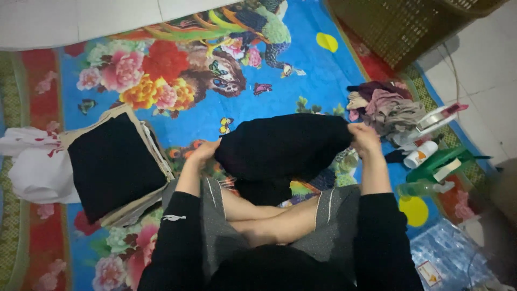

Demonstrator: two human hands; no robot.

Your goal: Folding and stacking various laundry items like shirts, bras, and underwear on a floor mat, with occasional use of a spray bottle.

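Laundry fills the flowered mat (301, 70) from one side to the other: at far left white cloth (32, 167), then a stack of folded clothes (113, 167) with a black piece on top. In the middle the left hand (203, 151) and right hand (365, 137) each pinch closed on an end of a black garment (280, 145), held stretched just above the crossed legs. By the look of it the folding is midway; the coming fold would call for both ends to meet evenly. Farther right lie an unfolded heap (385, 105), a white bottle (421, 154) and a brown basket (409, 27)
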